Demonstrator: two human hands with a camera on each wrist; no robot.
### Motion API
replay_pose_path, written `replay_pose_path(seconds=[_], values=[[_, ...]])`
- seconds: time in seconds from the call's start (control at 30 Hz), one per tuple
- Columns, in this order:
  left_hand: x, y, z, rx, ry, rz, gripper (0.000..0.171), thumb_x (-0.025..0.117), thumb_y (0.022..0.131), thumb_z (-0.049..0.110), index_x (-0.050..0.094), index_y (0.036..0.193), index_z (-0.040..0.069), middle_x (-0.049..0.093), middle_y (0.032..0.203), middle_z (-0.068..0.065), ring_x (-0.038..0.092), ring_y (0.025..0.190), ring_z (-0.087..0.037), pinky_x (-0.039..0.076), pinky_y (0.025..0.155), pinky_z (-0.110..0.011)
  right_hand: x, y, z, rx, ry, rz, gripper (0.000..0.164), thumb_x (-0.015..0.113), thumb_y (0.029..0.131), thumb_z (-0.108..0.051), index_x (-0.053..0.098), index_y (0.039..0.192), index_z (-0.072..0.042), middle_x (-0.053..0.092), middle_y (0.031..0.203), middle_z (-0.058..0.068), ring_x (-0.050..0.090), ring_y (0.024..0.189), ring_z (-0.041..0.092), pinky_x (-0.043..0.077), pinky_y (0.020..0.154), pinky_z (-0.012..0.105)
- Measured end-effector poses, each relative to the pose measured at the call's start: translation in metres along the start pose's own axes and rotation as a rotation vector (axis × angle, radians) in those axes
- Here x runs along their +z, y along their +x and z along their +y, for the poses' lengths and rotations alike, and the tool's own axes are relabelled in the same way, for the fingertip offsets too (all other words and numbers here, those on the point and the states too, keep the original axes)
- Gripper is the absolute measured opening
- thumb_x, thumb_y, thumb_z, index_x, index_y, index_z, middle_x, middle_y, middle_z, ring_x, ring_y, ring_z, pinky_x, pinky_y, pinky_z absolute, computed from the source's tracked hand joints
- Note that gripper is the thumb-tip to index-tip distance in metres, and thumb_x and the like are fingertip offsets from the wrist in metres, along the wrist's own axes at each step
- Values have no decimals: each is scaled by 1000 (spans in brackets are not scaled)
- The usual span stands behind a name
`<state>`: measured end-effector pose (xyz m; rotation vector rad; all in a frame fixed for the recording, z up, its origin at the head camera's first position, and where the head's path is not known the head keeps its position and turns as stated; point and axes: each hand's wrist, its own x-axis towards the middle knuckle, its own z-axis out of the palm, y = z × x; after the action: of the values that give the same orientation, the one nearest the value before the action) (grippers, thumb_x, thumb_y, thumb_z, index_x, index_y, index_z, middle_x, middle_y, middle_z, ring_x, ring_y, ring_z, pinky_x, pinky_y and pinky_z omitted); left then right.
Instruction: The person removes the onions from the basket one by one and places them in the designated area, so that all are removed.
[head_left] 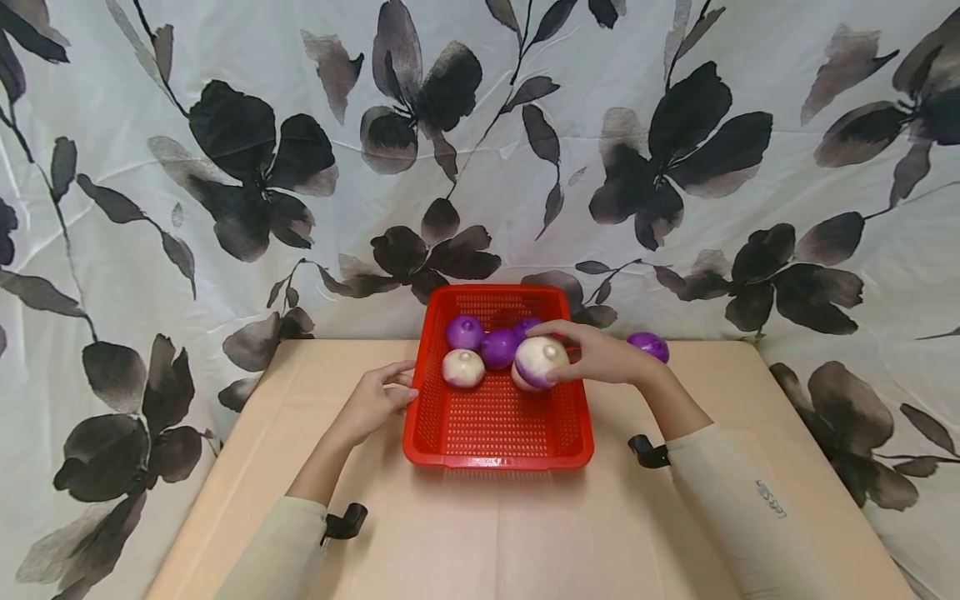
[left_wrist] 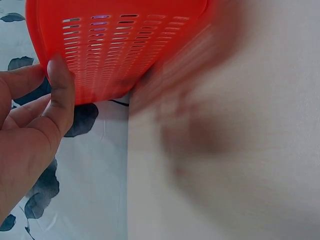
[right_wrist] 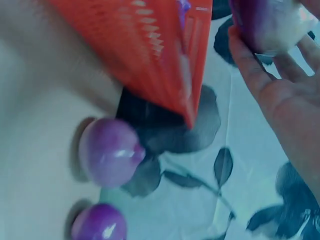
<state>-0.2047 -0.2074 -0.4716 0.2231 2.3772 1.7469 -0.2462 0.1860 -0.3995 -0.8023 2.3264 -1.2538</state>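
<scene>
My left hand (head_left: 378,404) holds the left rim of a red perforated plastic basket (head_left: 495,460). In the left wrist view, the left thumb and fingers pinch the edge of the basket wall (left_wrist: 115,55). My right hand (head_left: 600,352) grips a white-and-purple turnip (head_left: 542,360) over the basket's right side, fingers curled round it. Under it, another pale turnip (head_left: 519,382) shows only in part. Inside the basket also lie a turnip (head_left: 462,368) and several purple onions (head_left: 498,348), toward the far half.
Right of the basket, a purple onion (head_left: 648,345) rests at the table's far edge; the right wrist view shows two onions (right_wrist: 111,152) there. The table (head_left: 495,542) is tan, and a floral cloth (head_left: 525,208) hangs behind it. Each wrist wears a black camera mount (head_left: 347,522).
</scene>
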Motion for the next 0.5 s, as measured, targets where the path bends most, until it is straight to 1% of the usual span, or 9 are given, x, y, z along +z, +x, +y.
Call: replay_pose_path(seconds=[0.03, 0.13, 0.27, 0.3, 0.4, 0.5], values=[[-1, 0, 0, 0, -1, 3, 56, 64, 95, -5, 47, 149, -7, 63, 116, -30, 70, 85, -18, 63, 68, -29, -1, -4, 3, -14, 22, 16, 66, 83, 87, -23, 54, 146, -19, 55, 144, 10, 57, 127, 32, 53, 107, 51], [-2, -1, -1, -2, -4, 3, 56, 64, 95, -7, 47, 149, -7, 63, 116, -30, 70, 85, -18, 62, 67, -26, -6, -19, 12, -38, 53, 81, 67, 84, 86, -20, 52, 146, -18, 55, 143, 11, 57, 129, 34, 54, 106, 45], [-2, 0, -1, 2, -3, -1, 56, 64, 95, -6, 46, 149, -8, 62, 116, -30, 71, 86, -19, 62, 67, -26, -16, -38, 23, -52, 73, 180, 69, 85, 86, -16, 52, 146, -18, 54, 142, 9, 55, 129, 34, 57, 100, 33], [-2, 0, -1, 3, 0, 0, 57, 64, 95, -6, 46, 149, -8, 63, 116, -30, 71, 86, -19, 62, 67, -27, -19, -43, 26, -59, 80, 200, 69, 84, 86, -14, 51, 147, -16, 53, 142, 10, 56, 128, 33, 57, 98, 30], [-2, 1, 0, 0, 5, -1, 56, 64, 96, -5, 46, 149, -8, 64, 117, -30, 70, 86, -18, 63, 69, -32, -28, -55, 35, -54, 83, 267, 70, 82, 88, -11, 48, 149, -11, 51, 144, 13, 59, 123, 25, 57, 94, 23], [-1, 1, 0, -5, 12, -3, 56, 64, 96, -5, 47, 149, -7, 64, 118, -30, 70, 85, -16, 63, 70, -37, -37, -67, 43, -25, 127, 327, 71, 78, 91, -6, 43, 152, -5, 48, 145, 18, 61, 117, 16, 59, 90, 23]])
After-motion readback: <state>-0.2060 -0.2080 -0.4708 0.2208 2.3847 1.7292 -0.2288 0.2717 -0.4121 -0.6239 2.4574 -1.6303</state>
